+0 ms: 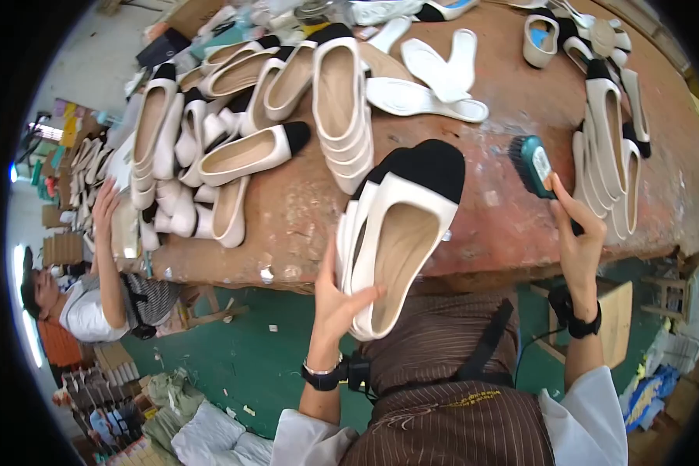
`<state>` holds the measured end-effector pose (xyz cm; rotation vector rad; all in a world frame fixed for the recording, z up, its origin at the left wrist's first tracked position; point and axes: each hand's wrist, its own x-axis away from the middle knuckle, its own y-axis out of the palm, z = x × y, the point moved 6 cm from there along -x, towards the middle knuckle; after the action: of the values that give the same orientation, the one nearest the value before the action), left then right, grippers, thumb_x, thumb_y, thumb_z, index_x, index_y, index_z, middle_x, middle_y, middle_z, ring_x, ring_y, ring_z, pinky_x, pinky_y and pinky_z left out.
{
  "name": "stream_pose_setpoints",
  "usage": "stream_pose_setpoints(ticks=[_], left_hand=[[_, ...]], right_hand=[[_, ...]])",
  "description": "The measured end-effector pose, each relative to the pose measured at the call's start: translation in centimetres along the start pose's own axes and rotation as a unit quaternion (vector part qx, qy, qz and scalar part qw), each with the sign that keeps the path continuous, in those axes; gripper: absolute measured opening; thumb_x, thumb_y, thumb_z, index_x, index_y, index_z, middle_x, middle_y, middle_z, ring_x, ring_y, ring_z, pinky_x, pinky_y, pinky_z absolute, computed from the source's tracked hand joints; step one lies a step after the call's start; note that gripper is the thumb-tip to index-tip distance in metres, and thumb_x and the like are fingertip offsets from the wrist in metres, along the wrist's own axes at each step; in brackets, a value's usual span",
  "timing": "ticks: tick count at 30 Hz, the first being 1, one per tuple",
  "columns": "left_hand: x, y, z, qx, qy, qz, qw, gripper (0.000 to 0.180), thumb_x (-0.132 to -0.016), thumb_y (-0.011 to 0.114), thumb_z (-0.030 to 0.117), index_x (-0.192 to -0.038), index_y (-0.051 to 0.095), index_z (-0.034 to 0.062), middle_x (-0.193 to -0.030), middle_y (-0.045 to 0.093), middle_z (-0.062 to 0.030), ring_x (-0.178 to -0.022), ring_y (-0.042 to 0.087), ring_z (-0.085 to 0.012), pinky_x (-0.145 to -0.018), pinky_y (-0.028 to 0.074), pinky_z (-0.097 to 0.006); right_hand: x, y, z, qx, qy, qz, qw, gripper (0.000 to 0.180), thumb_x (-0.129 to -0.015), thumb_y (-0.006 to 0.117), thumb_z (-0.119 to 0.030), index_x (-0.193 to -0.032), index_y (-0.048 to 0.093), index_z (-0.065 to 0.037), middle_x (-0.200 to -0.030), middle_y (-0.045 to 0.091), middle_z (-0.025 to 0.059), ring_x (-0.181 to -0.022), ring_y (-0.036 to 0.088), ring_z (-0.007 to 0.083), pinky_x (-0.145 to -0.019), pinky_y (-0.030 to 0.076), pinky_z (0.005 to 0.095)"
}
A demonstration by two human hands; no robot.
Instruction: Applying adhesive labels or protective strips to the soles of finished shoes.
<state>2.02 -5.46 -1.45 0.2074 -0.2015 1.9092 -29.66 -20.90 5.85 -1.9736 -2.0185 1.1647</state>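
My left hand [338,303] is wrapped round the heel end of a small stack of flat shoes [412,225], white with black toe caps and beige insoles. The stack is tilted over the table's near edge, toes pointing away from me. Off to the right, my right hand [581,233] grips a green-backed brush [534,167] by its end. Dark bristles face left, apart from the shoes. Just beyond the held shoes stands a nested stack of similar flats [338,109]. Another nested row of flats [602,140] lies beside the brush on the right.
Many more flats [245,155] crowd the left of the worn reddish table [489,241]. White insole-shaped pieces [427,99] lie at the back. A co-worker [78,303] sits at the left, one hand raised by the table. Several more shoes [540,39] stand at the far right.
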Motion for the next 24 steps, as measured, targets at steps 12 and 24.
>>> stream_pose_setpoints(ticks=[12,24], left_hand=[[15.1,-3.5,-10.1,0.462,-0.241,0.006,0.854,0.057,-0.086,0.061,0.004,-0.139,0.041,-0.0051,-0.132,0.056,-0.0197,-0.113,0.062,-0.0277,-0.100,0.050,-0.037],[16.2,-3.9,-11.0,0.328,-0.254,0.022,0.910,0.033,-0.095,0.052,0.004,-0.127,0.056,-0.0036,-0.117,0.066,-0.0145,-0.103,0.065,-0.0228,-0.092,0.053,-0.033]], right_hand=[[1.5,11.7,-15.4,-0.055,-0.354,-0.359,0.862,0.042,-0.074,0.062,-0.009,-0.108,0.074,-0.031,-0.062,0.054,0.0037,-0.047,0.054,0.0195,-0.042,0.043,0.0329],[-3.6,17.7,-10.2,0.236,-0.228,-0.337,0.883,0.035,-0.074,0.067,-0.003,-0.102,0.077,-0.022,-0.071,0.067,0.0121,-0.058,0.063,0.0281,-0.054,0.049,0.0351]])
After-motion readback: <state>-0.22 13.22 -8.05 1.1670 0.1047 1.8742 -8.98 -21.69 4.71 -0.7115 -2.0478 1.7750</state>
